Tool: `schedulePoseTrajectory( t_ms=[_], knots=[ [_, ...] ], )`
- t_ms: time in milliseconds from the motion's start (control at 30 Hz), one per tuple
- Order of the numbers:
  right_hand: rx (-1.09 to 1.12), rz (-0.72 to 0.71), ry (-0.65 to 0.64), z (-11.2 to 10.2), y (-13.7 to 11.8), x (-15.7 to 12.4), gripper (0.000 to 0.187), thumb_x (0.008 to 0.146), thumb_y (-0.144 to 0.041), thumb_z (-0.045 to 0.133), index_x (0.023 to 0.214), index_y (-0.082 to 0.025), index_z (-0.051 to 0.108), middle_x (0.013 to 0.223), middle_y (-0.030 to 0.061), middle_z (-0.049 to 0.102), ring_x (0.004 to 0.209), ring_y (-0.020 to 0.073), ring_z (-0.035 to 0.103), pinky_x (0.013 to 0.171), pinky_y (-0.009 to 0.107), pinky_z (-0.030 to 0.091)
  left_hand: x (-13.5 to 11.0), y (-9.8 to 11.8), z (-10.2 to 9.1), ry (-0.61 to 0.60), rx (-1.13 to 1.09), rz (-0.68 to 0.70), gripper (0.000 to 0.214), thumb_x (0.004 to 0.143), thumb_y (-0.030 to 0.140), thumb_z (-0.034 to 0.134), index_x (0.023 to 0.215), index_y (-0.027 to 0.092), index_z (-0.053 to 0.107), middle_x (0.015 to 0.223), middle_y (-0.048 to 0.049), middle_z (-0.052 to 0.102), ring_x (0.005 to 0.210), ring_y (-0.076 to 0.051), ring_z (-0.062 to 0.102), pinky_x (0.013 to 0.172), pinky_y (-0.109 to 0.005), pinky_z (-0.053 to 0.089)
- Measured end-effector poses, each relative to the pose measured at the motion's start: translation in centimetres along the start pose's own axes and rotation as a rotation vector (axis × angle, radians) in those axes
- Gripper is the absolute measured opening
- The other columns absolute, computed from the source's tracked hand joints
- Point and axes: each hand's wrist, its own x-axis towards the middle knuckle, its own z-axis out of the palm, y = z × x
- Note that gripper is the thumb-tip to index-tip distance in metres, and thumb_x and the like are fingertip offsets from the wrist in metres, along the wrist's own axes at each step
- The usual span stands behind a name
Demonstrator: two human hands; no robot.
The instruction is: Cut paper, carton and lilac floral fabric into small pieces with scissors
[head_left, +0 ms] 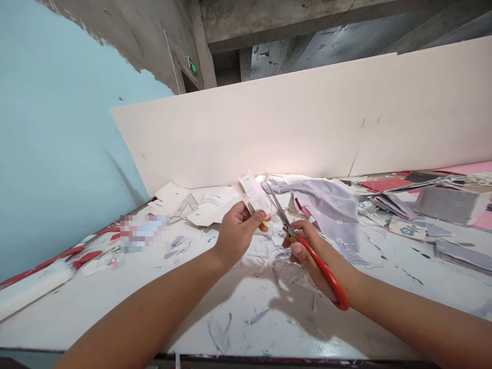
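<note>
Well, the fingers of the left hand (236,233) are pressed together on a small piece of paper (254,193), with the thumb on the front. The paper is held up above the table, and its long side slants from upper left to lower right. The fingers of the right hand (305,248) are closed around red scissors (325,271). Their thin metal blades (279,210) point up and to the left, and the tips are just beside the paper's right edge. Under the hands, paper bits (265,261) lie on a white table (115,312). Past them is a crumpled lilac cloth (326,210), and behind it stands a big white board (307,113).
</note>
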Motion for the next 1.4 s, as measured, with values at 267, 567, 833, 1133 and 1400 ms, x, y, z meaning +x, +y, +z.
schedulePoseTrajectory(
  t_ms=[267,567,833,1133,1400],
  knots=[
    [0.049,0.004,-0.009,0.1,0.3,0.0,0.038,0.086,-0.057,0.031,0.104,-0.024,0.035,0.083,0.0033,0.056,0.064,0.0147,0.051,0.058,0.029,0.042,0.0,-0.1,0.0,-0.015,-0.001,0.010,0.023,0.071,0.037,0.064,0.079,0.016,0.057,0.073,-0.0003,0.064,0.053,-0.008,0.056,0.055,-0.023,0.042],
    [0.828,0.282,-0.033,-2.1,-0.8,1.7,0.043,0.083,-0.062,0.025,0.085,-0.022,0.041,0.077,0.0043,0.057,0.052,0.0137,0.050,0.048,0.029,0.044,0.2,0.0,-0.5,0.066,-0.091,0.005,0.016,0.074,0.031,0.061,0.082,0.018,0.055,0.067,0.0022,0.060,0.060,-0.009,0.056,0.058,-0.023,0.042],
    [1.001,0.597,0.005,-5.9,-1.3,2.7,0.042,0.087,-0.051,0.023,0.068,-0.020,0.045,0.059,0.0043,0.055,0.049,0.0149,0.052,0.050,0.029,0.047,0.3,-0.8,-0.6,0.032,-0.099,-0.031,0.015,0.076,0.030,0.059,0.081,0.017,0.055,0.067,0.0022,0.059,0.055,-0.006,0.052,0.058,-0.022,0.043],
    [0.132,0.177,0.212,-5.0,-0.5,1.6,0.045,0.082,-0.061,0.032,0.103,-0.022,0.034,0.078,0.0035,0.056,0.055,0.0150,0.051,0.054,0.030,0.044,0.2,-0.8,-0.2,0.021,-0.103,-0.079,0.017,0.074,0.029,0.060,0.083,0.015,0.055,0.067,0.0015,0.058,0.054,-0.007,0.051,0.057,-0.023,0.043],
    [-0.110,0.033,-0.071,-2.0,-0.8,0.1,0.038,0.088,-0.056,0.022,0.104,-0.023,0.030,0.076,0.0022,0.055,0.058,0.0148,0.050,0.055,0.030,0.043,-0.1,-0.4,0.1,0.024,-0.066,-0.106,0.023,0.071,0.034,0.063,0.082,0.014,0.057,0.068,-0.0011,0.063,0.051,-0.008,0.054,0.054,-0.024,0.038]
  ],
)
